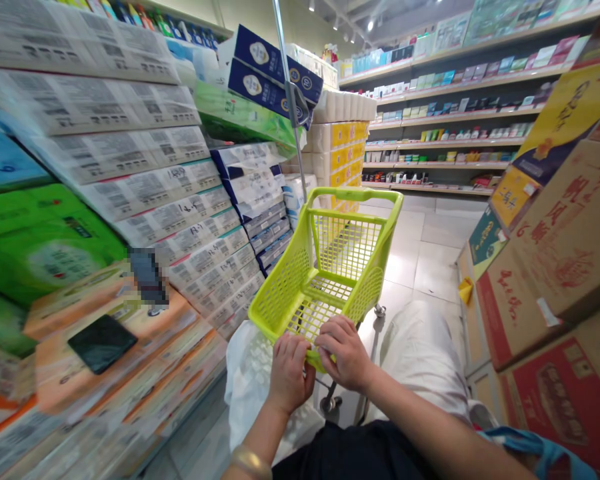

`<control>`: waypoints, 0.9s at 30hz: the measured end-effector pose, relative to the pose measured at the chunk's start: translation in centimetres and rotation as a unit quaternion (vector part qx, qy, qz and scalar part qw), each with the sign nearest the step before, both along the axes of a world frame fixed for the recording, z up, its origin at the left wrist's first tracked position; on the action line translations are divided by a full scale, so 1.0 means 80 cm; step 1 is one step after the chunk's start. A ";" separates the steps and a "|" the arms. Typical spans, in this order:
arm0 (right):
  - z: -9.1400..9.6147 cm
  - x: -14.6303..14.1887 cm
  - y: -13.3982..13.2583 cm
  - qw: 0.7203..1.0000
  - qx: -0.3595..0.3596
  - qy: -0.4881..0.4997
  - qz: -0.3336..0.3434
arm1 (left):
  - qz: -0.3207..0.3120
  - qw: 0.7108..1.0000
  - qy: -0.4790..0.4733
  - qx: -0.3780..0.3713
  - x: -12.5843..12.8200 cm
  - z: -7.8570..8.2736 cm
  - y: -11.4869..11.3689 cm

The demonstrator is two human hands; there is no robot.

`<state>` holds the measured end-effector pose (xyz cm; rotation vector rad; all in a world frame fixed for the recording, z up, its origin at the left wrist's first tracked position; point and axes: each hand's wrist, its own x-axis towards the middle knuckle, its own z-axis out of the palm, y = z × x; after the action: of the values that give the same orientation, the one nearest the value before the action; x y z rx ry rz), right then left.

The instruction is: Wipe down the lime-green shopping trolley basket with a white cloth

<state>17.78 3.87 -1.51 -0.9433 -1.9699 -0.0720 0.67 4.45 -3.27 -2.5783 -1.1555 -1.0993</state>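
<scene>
Down at the near rim of the lime-green basket cart (347, 263) I've got both hands working. My left hand (290, 373) is curled over the rim's edge, fingers folded down and clenched on the plastic lip. My right hand (345, 353) sits just beside it, touching it, fingers bent and pinching the same stretch of rim. The cart stands on the pale tiled floor (430, 260) of the aisle, straight ahead of me, its mesh bottom showing and a caster visible under it. A white plastic bag (247, 380) hangs below my left wrist, next to the cart's lower frame. On my left, stacked tissue packs (180, 213) rise in tilted rows, and a dark phone (102, 343) lies flat on an orange pack near me. On my right, brown cartons (550, 267) with red print stand stacked. Far down the aisle, shelves (455, 127) carry small boxed goods.
</scene>
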 end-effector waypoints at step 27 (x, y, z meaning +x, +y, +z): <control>0.019 0.047 0.050 0.998 -0.006 0.024 -0.054 | 0.001 1.000 0.005 -0.028 0.005 -0.001 0.004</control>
<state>21.52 7.85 -0.01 -1.0497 -1.8752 -0.0985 1.03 4.80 -3.36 -2.6218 -1.2026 -1.0668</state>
